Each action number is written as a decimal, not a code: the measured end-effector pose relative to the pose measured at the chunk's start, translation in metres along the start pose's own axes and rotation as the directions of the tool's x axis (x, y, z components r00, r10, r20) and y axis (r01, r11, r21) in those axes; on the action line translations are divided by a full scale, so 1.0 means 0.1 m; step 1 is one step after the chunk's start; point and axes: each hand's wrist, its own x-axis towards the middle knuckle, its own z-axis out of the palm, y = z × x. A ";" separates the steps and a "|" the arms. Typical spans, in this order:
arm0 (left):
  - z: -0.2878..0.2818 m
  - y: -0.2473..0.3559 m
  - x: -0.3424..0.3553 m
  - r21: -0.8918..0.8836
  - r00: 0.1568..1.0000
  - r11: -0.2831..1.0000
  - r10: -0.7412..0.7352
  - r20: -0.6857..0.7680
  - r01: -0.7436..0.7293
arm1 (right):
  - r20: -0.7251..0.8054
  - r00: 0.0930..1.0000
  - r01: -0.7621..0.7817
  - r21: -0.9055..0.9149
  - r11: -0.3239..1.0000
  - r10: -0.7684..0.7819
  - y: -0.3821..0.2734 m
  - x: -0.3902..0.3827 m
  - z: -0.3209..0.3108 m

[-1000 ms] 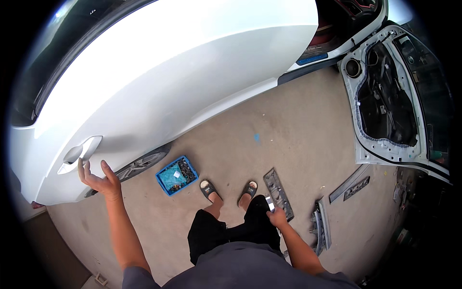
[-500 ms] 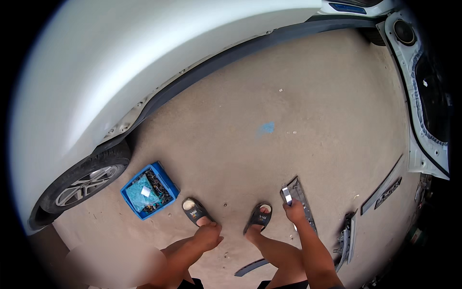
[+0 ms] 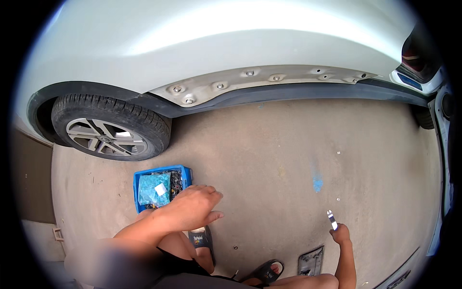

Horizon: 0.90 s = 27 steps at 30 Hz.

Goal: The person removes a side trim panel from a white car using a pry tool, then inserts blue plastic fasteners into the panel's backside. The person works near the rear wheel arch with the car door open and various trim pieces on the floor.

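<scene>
a: how are the 2 hands?
b: from here i see the right hand (image 3: 340,233) gripping a forked tool (image 3: 332,220) over the floor (image 3: 260,159); the left hand (image 3: 192,204) hangs near the blue bin (image 3: 186,177), thumb spread wide.
a: any risk?
b: a careless left swing could knock the bin over.

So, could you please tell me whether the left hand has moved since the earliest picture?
Yes. Judged against the blue bin, the left hand has gone rightward: from the bin's left to its lower right, now overlapping it in the view.
</scene>
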 end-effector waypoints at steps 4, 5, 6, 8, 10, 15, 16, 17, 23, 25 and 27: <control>-0.12 -0.08 0.31 -0.287 0.902 0.957 -0.162 -0.401 0.044 | 0.057 0.974 -0.218 0.494 0.841 0.219 -0.17 0.04 0.43; -0.15 -0.18 0.30 -0.365 0.836 0.925 -0.282 -0.471 0.106 | 0.169 0.969 -0.247 0.569 0.785 0.182 -0.45 -0.04 0.46; -0.20 -0.31 0.30 -0.413 0.778 0.893 -0.386 -0.496 0.180 | 0.272 0.952 -0.286 0.636 0.717 0.138 -0.67 -0.12 0.45; -0.14 -0.83 0.35 -0.621 0.658 0.783 -0.484 -0.577 0.031 | 0.374 0.927 -0.242 0.581 0.777 0.009 -0.77 -0.16 0.50; -0.27 -0.90 0.52 -0.922 0.620 0.369 -0.697 -0.360 -0.119 | 0.378 0.925 -0.210 0.567 0.796 -0.025 -0.64 -0.18 0.57; -0.38 -1.14 0.86 -0.918 0.656 0.011 -0.696 -0.291 -0.396 | 0.294 0.947 -0.303 0.679 0.669 0.129 -0.42 -0.42 0.41; -0.43 -1.15 0.93 -0.904 0.658 -0.041 -0.700 -0.278 -0.426 | 0.270 0.952 -0.297 0.705 0.644 0.144 -0.43 -0.49 0.33; -0.42 -1.17 1.00 -0.889 0.628 -0.054 -0.728 -0.276 -0.455 | 0.245 0.955 -0.294 0.722 0.626 0.166 -0.44 -0.56 0.23; -0.44 -1.25 1.20 -0.912 0.444 0.239 -0.814 -0.375 -0.332 | 0.127 0.969 -0.239 0.704 0.669 0.213 -0.67 -0.73 -0.47; -0.44 -1.24 1.27 -0.898 0.359 0.328 -0.833 -0.422 -0.295 | 0.079 0.980 -0.191 0.657 0.730 0.185 -0.85 -0.73 -0.74; -0.41 -1.25 1.27 -0.839 0.306 0.532 -0.785 -0.538 -0.111 | 0.036 0.988 -0.143 0.585 0.798 0.150 -1.18 -0.75 -1.04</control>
